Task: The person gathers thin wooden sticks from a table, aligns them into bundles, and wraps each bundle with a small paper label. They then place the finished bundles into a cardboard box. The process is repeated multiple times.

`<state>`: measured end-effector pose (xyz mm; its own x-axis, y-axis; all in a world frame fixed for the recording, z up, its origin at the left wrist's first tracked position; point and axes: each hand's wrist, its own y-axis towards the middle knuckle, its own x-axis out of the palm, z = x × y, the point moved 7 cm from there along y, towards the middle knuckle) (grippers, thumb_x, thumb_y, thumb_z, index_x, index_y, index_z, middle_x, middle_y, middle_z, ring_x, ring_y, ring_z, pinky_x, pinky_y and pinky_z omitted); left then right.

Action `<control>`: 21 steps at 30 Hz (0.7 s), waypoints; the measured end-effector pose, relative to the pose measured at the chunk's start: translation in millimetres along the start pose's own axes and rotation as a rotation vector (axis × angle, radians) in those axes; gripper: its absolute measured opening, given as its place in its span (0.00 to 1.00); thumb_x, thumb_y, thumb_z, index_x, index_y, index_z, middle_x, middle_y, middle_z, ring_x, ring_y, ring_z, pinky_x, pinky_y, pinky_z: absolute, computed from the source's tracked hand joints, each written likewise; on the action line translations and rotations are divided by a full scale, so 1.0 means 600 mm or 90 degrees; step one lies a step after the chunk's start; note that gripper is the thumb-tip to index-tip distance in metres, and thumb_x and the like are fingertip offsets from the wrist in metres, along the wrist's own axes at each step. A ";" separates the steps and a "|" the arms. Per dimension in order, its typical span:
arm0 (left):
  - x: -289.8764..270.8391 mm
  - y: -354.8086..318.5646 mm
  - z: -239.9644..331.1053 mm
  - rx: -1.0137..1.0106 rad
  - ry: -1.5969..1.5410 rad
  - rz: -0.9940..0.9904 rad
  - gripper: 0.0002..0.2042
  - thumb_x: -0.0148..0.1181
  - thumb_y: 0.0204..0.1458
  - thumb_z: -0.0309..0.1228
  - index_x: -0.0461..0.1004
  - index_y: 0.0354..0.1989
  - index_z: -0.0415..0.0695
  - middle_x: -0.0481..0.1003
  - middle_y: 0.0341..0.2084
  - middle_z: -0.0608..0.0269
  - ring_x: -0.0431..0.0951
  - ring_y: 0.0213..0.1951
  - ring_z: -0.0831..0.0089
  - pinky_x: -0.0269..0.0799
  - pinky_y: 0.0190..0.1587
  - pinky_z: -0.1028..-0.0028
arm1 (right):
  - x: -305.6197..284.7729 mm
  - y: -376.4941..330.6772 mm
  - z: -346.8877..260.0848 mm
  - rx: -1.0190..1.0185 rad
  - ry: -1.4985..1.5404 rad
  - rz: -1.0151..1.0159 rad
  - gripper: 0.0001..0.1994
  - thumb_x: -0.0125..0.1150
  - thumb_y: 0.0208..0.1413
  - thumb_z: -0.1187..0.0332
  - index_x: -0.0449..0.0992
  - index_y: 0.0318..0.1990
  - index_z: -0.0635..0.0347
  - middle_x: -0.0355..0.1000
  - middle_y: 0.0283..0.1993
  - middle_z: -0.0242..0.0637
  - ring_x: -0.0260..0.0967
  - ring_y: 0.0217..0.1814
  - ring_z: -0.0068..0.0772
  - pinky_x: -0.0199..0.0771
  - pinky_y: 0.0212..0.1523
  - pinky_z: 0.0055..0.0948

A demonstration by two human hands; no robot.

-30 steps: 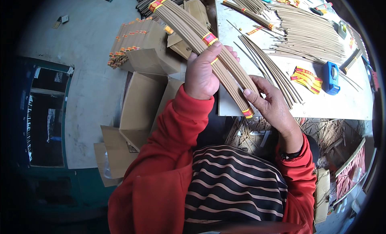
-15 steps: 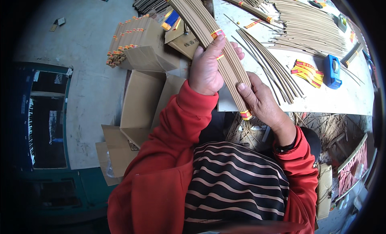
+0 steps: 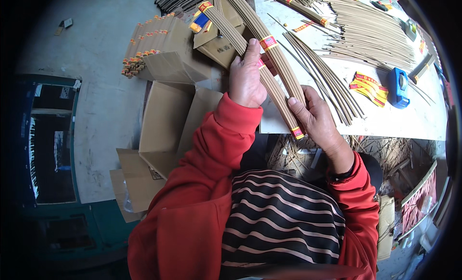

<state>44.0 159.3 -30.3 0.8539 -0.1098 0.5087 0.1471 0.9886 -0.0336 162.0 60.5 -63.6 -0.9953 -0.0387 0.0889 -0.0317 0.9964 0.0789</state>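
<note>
Two bundles of thin brown incense sticks slant across in front of me, spread into a narrow V. The left bundle (image 3: 275, 94) carries red-and-yellow paper bands at both ends and one near its middle. The right bundle (image 3: 284, 65) has a similar band, and its far end runs past the top edge of the view. My left hand (image 3: 246, 80) is closed round them about midway, thumb in front, fingertips partly hidden behind. Lower down, my right hand (image 3: 318, 120) grips their near ends, its thumb lying on top and its other fingers mostly out of sight.
Loose incense sticks (image 3: 370, 32) are spread over the white table (image 3: 414, 121), with yellow-and-red paper labels (image 3: 368, 89) and a blue tape dispenser (image 3: 398, 87). Left of me stand an open cardboard box (image 3: 166, 121) and a stack of banded bundles (image 3: 149, 41). Broken sticks litter the floor beneath the table.
The two bundles, close together before, have parted: the left one has dropped left and lower, and a gap shows between them. My hands have barely shifted.
</note>
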 end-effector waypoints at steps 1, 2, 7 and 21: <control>-0.002 0.001 0.000 0.005 0.004 -0.007 0.17 0.46 0.57 0.42 0.66 0.40 0.38 0.72 0.30 0.58 0.73 0.32 0.68 0.72 0.38 0.68 | 0.002 0.001 0.002 0.021 0.007 -0.007 0.17 0.54 0.56 0.64 0.65 0.43 0.70 0.68 0.25 0.36 0.64 0.26 0.20 0.66 0.27 0.21; -0.003 0.000 -0.001 -0.003 0.009 -0.004 0.17 0.46 0.57 0.42 0.66 0.40 0.37 0.71 0.29 0.57 0.73 0.33 0.67 0.72 0.39 0.67 | 0.004 0.001 0.003 0.019 0.015 -0.013 0.17 0.55 0.55 0.64 0.65 0.44 0.71 0.69 0.26 0.36 0.64 0.27 0.20 0.66 0.28 0.21; 0.008 -0.005 0.004 -0.026 0.025 -0.024 0.21 0.43 0.56 0.47 0.64 0.40 0.36 0.71 0.28 0.52 0.73 0.33 0.62 0.73 0.40 0.62 | 0.012 0.006 0.012 0.033 0.058 -0.046 0.21 0.59 0.53 0.63 0.64 0.46 0.72 0.70 0.31 0.38 0.65 0.32 0.21 0.68 0.33 0.20; -0.015 0.048 0.005 0.040 0.140 -0.013 0.20 0.47 0.55 0.47 0.63 0.40 0.40 0.71 0.24 0.57 0.71 0.25 0.73 0.70 0.28 0.72 | -0.040 0.020 0.024 -0.054 -0.043 0.120 0.17 0.56 0.54 0.67 0.63 0.46 0.69 0.69 0.28 0.38 0.66 0.26 0.22 0.66 0.28 0.20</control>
<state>39.0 188.9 -33.1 0.9406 -0.1422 0.3084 0.1391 0.9898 0.0321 184.2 74.6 -79.3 -0.9869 0.1556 0.0429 0.1604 0.9755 0.1504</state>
